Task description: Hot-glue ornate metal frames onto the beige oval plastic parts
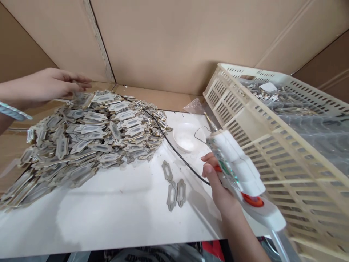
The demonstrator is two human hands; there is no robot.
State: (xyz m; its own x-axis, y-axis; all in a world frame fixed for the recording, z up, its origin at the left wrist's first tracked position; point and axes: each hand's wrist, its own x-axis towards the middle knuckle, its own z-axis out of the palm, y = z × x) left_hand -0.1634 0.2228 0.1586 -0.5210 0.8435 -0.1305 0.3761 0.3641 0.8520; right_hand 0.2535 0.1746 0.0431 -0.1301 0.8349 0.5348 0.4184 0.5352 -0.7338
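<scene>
My right hand [219, 182] is wrapped around the handle of a white glue gun [237, 160] with an orange trigger. Its metal nozzle points up and away, and a clear glue stick [279, 245] comes out of its rear. My left hand [67, 82] is at the far left edge of a big heap of metal label frames [92, 134]. Its fingers are pinched together, and something small and blurred shows under the fingertips. Between the heap and my right hand, three loose label frames, among them one label frame [167, 171], lie on the white tabletop [109, 214].
A round white dish [187, 136] stands behind the loose pieces. A black cable [177, 153] runs from the heap toward the glue gun. On the right, a cream plastic crate [261, 145] holds metal parts and clear plastic. Cardboard walls [163, 43] enclose the back.
</scene>
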